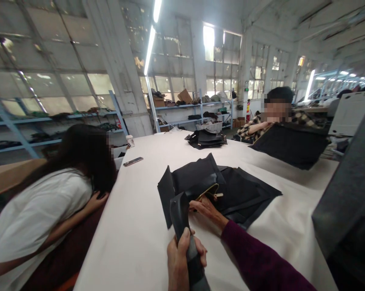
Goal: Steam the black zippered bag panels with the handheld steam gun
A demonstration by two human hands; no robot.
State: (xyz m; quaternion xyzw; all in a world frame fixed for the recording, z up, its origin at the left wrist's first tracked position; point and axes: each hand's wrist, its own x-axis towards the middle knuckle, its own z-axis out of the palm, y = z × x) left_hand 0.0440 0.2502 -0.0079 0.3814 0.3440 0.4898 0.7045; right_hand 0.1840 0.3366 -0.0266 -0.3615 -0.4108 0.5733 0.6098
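My left hand (182, 260) is wrapped round a long, narrow black strip (179, 212) that looks like leather, raised upright above the table's near part. Just beyond it, my right hand (208, 210), in a purple sleeve, reaches to a black bag piece (197, 176) with a gold-toned zipper (211, 189). Its fingers are bent at the zippered edge, and the strip partly hides their tips. Under and beside this piece lie flat black panels (246, 192), overlapping on the white tabletop (134, 226).
Another black stack (205, 139) lies farther back, and a phone (133, 161) and a cup (130, 141) are by the left edge. One person (58, 202) leans in at left; another across the table holds a black panel (291, 143). A grey metal panel (346, 182) rises at right.
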